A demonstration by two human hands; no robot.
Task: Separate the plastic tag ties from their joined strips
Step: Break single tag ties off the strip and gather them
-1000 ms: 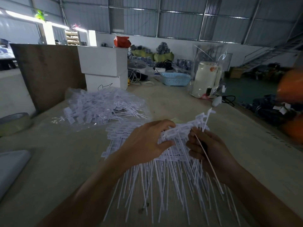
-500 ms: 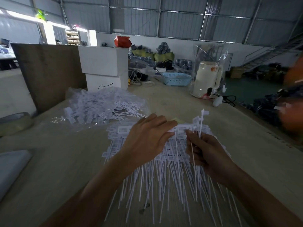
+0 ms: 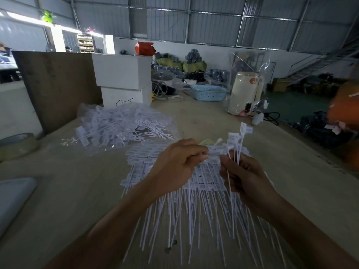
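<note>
Under a corrugated metal warehouse roof, your wooden table point(image 3: 223, 121) carries the work, and at its near middle your fingers are busy: your left hand point(image 3: 174, 167) curls its fingers and thumb into a pinch on the head end of a joined strip point(image 3: 215, 151) of white tag ties, while your right hand point(image 3: 246, 175) is closed around a few separated ties point(image 3: 238, 144), whose flag heads stand up just above your knuckles. Beneath both hands lies the stack of joined strips point(image 3: 204, 177), heads toward the far edge and thin tails fanned toward the near edge. Toward the left side of the table, beyond your left hand, a clear bag of tag ties point(image 3: 120, 125) lies open. A roll of tape point(image 3: 17, 144) rests at the left edge. Near the far left stand two stacked white boxes point(image 3: 124, 80); further along the far edge sit a blue basket point(image 3: 208, 93) and a cream kettle point(image 3: 245, 92) wrapped in clear plastic.
</note>
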